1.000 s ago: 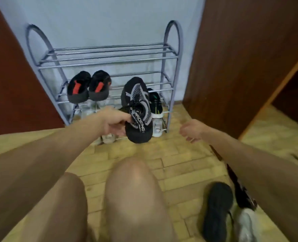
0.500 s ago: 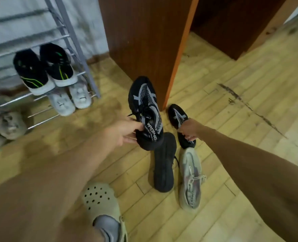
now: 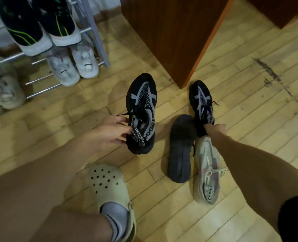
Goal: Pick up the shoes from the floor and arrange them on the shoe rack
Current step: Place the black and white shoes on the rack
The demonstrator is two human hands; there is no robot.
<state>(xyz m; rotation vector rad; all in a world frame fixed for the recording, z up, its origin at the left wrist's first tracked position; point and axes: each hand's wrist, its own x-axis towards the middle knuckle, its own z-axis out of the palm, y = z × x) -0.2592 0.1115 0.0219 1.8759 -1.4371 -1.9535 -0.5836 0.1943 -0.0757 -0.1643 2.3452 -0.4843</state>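
Observation:
My left hand [image 3: 108, 132] is shut on the heel collar of a black and grey mesh sneaker [image 3: 142, 109], held above the wooden floor. Its matching black sneaker [image 3: 201, 102] lies on the floor to the right, and my right hand [image 3: 215, 130] pinches its heel. Beside it a dark shoe [image 3: 180, 151] lies sole up, and a beige sneaker [image 3: 208, 170] lies under my right forearm. The metal shoe rack [image 3: 94, 28] stands at the upper left, holding black sneakers with green stripes [image 3: 39, 27] and white sneakers [image 3: 74, 65].
A brown wooden cabinet [image 3: 172, 32] stands just behind the shoes on the floor. My foot in a cream clog [image 3: 109, 186] is planted at the bottom centre. Another pale shoe [image 3: 4, 91] sits low on the rack's left.
The view has swung from the rack to the floor on the right. My left hand still carries the sneaker. My right hand has reached down and taken the second black sneaker's heel.

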